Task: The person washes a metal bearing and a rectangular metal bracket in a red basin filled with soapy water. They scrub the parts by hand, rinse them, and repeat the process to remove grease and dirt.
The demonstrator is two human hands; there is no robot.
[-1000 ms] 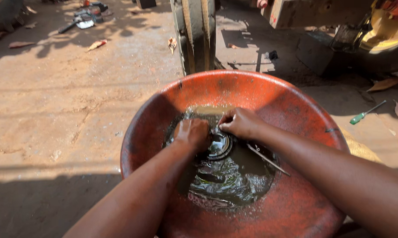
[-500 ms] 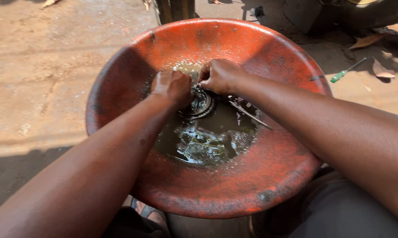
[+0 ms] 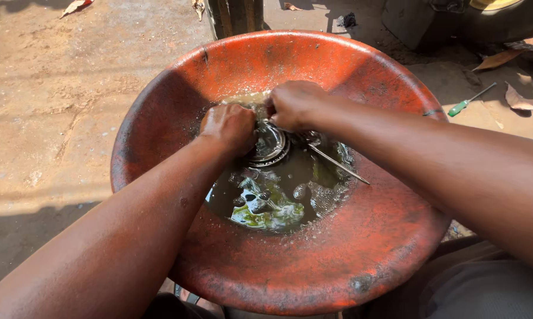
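Between the left hand point(image 3: 234, 125) and right hand point(image 3: 293, 103), a round metal part point(image 3: 270, 145) is gripped on both sides, half sunk in murky liquid inside the orange basin point(image 3: 361, 71). Probably heavy, rigid and pretty slippery when wet, so it's best held by the rim. A thin rod point(image 3: 337, 164) is leaned just beside the right hand.

Left hand point(image 3: 230, 126) and right hand point(image 3: 294, 104) both grip a round metal part point(image 3: 270, 145) in murky liquid, centre of orange basin point(image 3: 361, 248); thin rod point(image 3: 337, 164) at four o'clock; green screwdriver point(image 3: 468, 102) at two o'clock, outside basin.
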